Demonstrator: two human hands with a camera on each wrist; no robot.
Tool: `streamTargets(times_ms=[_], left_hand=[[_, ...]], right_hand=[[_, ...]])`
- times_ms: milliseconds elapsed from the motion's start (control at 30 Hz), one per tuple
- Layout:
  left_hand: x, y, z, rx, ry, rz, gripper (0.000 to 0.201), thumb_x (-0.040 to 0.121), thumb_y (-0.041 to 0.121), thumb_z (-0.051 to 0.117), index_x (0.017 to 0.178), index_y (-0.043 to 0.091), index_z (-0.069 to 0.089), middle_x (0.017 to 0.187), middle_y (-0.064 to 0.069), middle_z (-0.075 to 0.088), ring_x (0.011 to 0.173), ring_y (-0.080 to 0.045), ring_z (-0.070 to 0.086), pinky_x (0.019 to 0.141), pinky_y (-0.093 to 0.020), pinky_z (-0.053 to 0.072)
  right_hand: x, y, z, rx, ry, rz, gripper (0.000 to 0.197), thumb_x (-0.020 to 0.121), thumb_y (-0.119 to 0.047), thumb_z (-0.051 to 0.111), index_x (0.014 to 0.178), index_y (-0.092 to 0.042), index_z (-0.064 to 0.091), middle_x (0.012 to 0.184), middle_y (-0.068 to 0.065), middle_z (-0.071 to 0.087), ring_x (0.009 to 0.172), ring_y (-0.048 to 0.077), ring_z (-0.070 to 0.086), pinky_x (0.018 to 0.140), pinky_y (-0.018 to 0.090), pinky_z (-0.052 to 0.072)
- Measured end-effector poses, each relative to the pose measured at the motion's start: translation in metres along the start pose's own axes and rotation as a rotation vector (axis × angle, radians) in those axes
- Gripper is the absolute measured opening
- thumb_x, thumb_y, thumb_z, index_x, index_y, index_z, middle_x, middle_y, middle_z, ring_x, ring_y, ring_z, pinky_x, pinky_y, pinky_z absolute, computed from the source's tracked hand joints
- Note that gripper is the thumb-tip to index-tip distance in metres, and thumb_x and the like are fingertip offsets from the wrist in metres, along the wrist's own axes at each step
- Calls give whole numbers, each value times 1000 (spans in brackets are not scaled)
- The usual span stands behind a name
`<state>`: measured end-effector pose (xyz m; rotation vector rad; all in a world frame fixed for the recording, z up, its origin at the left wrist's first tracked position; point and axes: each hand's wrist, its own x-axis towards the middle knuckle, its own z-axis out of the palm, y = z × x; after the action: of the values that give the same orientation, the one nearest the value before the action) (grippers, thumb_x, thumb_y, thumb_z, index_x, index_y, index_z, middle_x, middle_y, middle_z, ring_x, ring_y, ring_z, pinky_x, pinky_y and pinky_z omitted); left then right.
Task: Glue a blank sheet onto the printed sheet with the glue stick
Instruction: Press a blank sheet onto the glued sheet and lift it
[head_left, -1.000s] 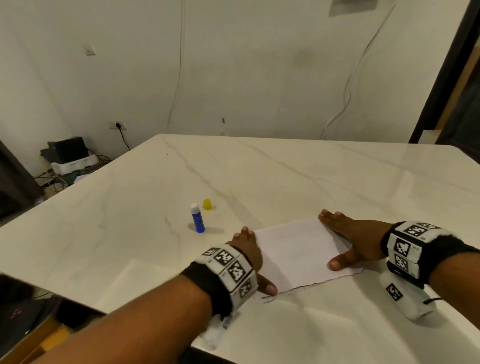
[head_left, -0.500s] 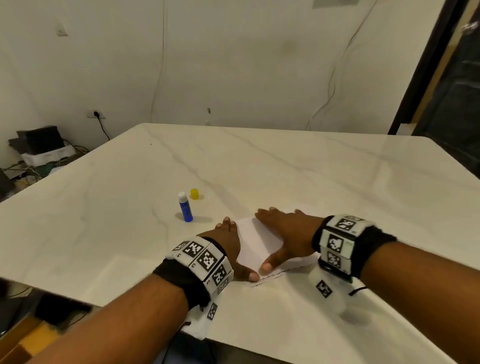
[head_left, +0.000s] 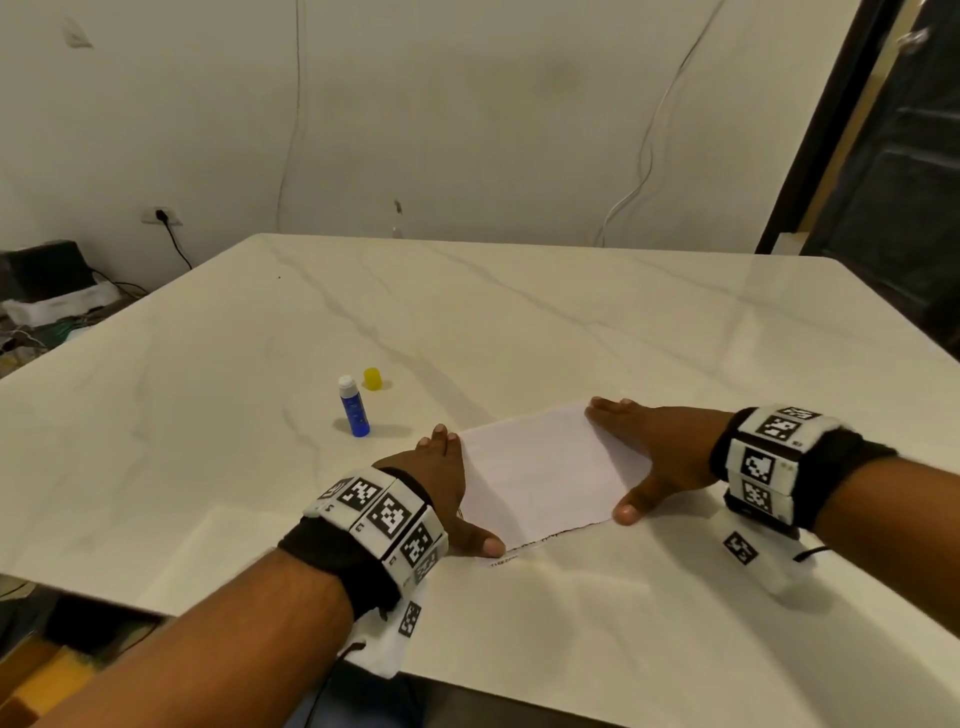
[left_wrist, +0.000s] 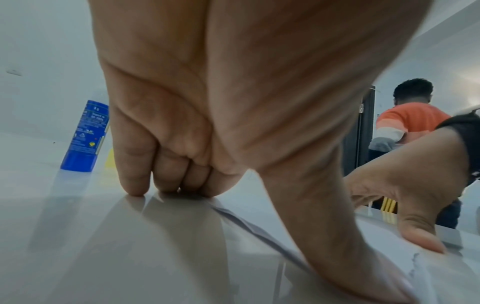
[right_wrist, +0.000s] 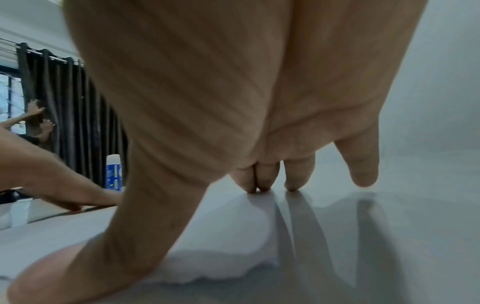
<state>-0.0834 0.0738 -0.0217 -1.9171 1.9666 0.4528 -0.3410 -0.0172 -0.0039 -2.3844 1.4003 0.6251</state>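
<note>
A blank white sheet (head_left: 540, 467) lies flat on the printed sheet (head_left: 511, 558), of which only a thin strip of text shows at the near edge. My left hand (head_left: 441, 478) presses flat on the sheets' left edge, fingers straight. My right hand (head_left: 639, 452) presses flat on the right edge, thumb spread toward me. The blue glue stick (head_left: 354, 408) stands uncapped to the left of the sheets, and its yellow cap (head_left: 372, 378) sits just behind it. In the left wrist view the glue stick (left_wrist: 85, 136) stands beyond my fingers (left_wrist: 135, 156).
The white marble table (head_left: 467, 322) stretches far behind the sheets; its near edge (head_left: 156, 610) runs close under my left wrist. A person in an orange shirt (left_wrist: 405, 121) stands off to the right. Boxes and cables (head_left: 47, 296) lie on the floor at left.
My right hand slid left across the blank sheet toward my left hand, then back out to the right edge. My left hand stayed on the left edge.
</note>
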Motion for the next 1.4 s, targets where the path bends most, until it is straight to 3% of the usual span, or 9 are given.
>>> streamTargets(times_ms=[167,300,500,733,833,900,1000,1133,1400], left_hand=[[-3,-3,-1,-1,-9,13,135,70,74,65,153,8,-19,164,-9,-16,153,-23,4,122,-43,20],[-4,-1,-1,3,3,2,135,70,74,66,153,8,-18,165,-8,-14,153,-23,6,123,-41,20],[-3,-1,-1,-36,35,2,138,65,76,67,154,9,-15,166,-9,-10,152,-23,12,122,-40,23],[-2,-6,2,-51,57,19,136,66,76,67,154,10,-13,166,-7,-9,152,-22,14,122,-41,23],[0,-7,3,-65,71,17,137,63,76,69,156,11,-8,166,-6,-3,151,-23,19,121,-41,25],[0,-8,0,-102,78,11,133,58,76,72,156,12,8,165,-7,15,146,-24,30,118,-41,31],[5,-11,-14,-189,168,-24,103,60,70,76,141,16,41,141,-4,53,125,-23,52,105,-39,43],[21,-14,-29,-211,216,-106,94,67,61,78,139,12,44,133,-7,58,123,-25,54,103,-38,45],[48,-20,-24,-142,162,-189,86,57,66,81,123,17,56,124,-5,60,113,-26,59,99,-42,48]], right_hand=[[-8,18,-4,89,6,42,132,63,-68,79,159,-35,-6,168,-9,13,151,20,26,120,36,22],[-15,-1,-4,146,8,43,131,65,-78,70,160,-31,-7,169,-11,-6,155,16,8,125,41,12],[1,-70,19,106,89,-2,135,65,-78,70,159,-28,-13,167,-7,-21,154,23,-19,117,71,4],[-6,-33,7,65,63,158,139,66,-69,77,159,-16,-12,169,4,-15,155,34,-7,124,53,14],[-14,-18,5,93,54,202,132,68,-69,76,159,-11,0,169,7,8,152,31,21,121,46,27],[-16,-16,5,115,54,196,126,69,-69,75,159,-12,8,166,5,20,147,27,32,118,43,31],[-17,-17,6,133,64,185,121,71,-66,76,158,-13,11,164,5,24,146,27,34,118,43,31],[-17,-17,8,160,88,185,120,71,-63,78,159,-15,11,164,5,24,146,27,34,118,41,32],[-16,-16,11,199,120,171,119,69,-61,79,158,-17,13,163,4,27,145,26,35,117,42,33]])
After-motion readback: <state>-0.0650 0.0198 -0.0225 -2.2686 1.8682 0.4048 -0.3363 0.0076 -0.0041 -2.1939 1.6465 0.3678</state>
